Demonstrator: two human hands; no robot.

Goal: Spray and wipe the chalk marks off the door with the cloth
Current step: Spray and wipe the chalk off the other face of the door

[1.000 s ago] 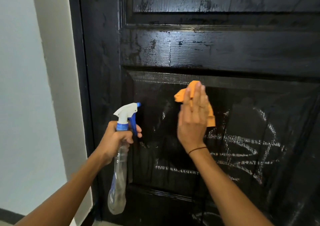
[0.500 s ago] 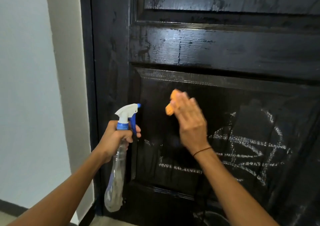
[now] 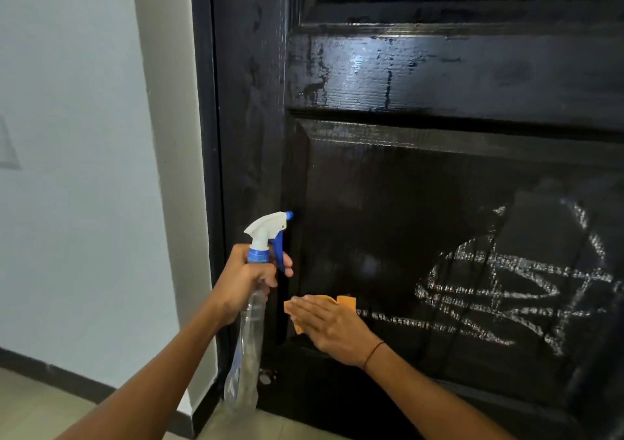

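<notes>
- My left hand (image 3: 241,282) holds one spray bottle (image 3: 248,335) by its neck, grip curled tight round it, with a finger across the front of the blue trigger (image 3: 278,252).
- The bottle is clear plastic with a white spray head (image 3: 265,230), a blue nozzle tip and a blue collar. A pale label with some blue runs down its side, but the print is too blurred for me to read, so I can give no brand.
- The bottle hangs upright, just in front of the left edge of the door (image 3: 439,78), nozzle pointing at the dark wood.
- My right hand (image 3: 332,325) lies flat on one orange cloth (image 3: 344,303), fingers straight and together, pressing it against the door rather than pinching it.
- The cloth sits at the lower left corner of the lower panel; orange corners show above and below my fingers.
- A thin dark band (image 3: 373,355) circles my right wrist.
- One cluster of white chalk marks (image 3: 513,291) covers the right part of the same panel, well right of the cloth: crossing horizontal strokes, a curve and slanted lines. I can make out no letters or words in it.
- A faint chalk line runs from just beside the cloth towards that cluster.
- The door is black and glossy, with streaks and a bright sheen on the rail above the panel.
- Left of the door frame stands a pale wall (image 3: 74,169) with a dark skirting strip, over a light tiled floor (image 3: 40,409).
</notes>
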